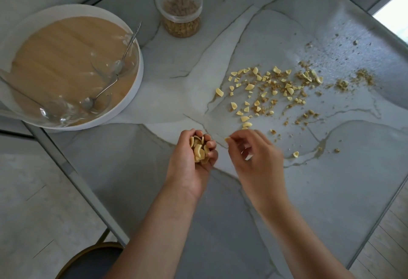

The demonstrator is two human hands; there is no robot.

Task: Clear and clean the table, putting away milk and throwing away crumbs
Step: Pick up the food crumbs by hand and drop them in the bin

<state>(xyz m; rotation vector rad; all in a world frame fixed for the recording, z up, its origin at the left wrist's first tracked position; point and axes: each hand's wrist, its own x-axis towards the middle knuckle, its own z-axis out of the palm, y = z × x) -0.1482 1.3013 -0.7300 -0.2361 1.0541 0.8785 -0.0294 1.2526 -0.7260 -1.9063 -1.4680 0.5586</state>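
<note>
Head view: a heap of pale yellow flake pieces (199, 151) is cupped in the curled left hand (186, 168). One small yellow flake (227, 139) is pinched by the right hand (258, 159). More yellow and brown crumbs (276, 93) are scattered on the grey-veined marble table (220, 208).

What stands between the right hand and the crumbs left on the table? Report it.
Nothing visible. The right hand, pinching one piece, hovers at the near edge of the scattered crumbs, with only bare table between. The jar and the tray stand well to the left. The left hand holds the collected pieces.
</note>
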